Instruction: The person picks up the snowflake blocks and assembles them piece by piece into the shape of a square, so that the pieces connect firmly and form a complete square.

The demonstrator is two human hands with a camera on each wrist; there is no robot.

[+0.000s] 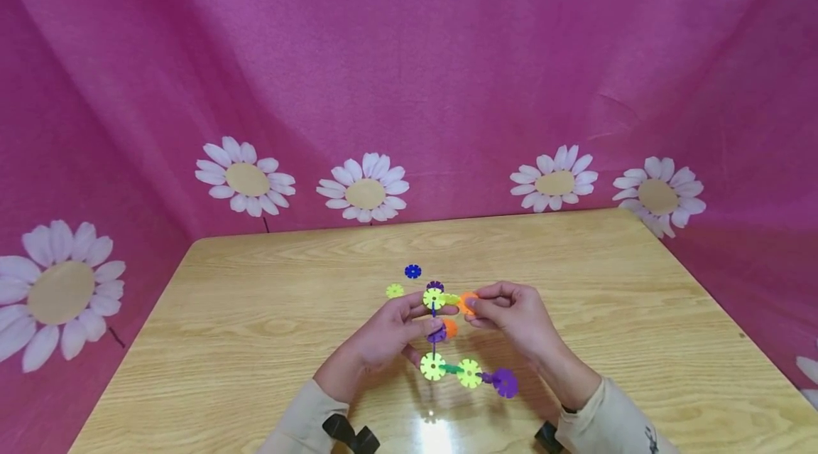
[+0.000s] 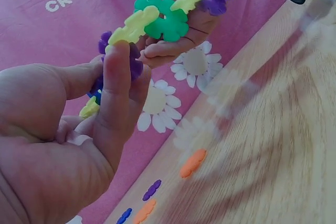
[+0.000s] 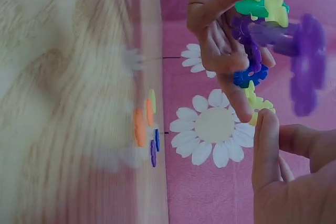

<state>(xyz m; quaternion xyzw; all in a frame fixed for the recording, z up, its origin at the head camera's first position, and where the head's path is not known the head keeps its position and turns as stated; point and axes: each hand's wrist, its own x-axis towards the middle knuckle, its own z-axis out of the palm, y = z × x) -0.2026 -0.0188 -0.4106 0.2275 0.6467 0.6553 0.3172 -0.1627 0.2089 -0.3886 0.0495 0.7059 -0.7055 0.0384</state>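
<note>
My left hand [image 1: 399, 326] grips an upright chain of notched plastic discs. Yellow-green discs [image 1: 433, 366] stand at its top and bottom. In the left wrist view, thumb and fingers close round it near a purple disc [image 2: 136, 64]. From the bottom, a branch runs right through a green disc [image 2: 168, 18] and another yellow-green disc [image 1: 469, 373] to a purple end disc [image 1: 505, 383]. My right hand [image 1: 520, 315] pinches an orange disc [image 1: 469, 303], hidden by fingers in the right wrist view, right at the yellow disc [image 3: 257, 104] off the chain's top.
Loose discs lie on the wooden table [image 1: 255, 312]: blue [image 1: 412, 271], yellow-green [image 1: 395, 290], dark purple [image 1: 435, 286] and two orange ones, the nearer [image 1: 451, 328] behind the chain. Pink flowered cloth [image 1: 409, 70] hangs along the table's back and sides.
</note>
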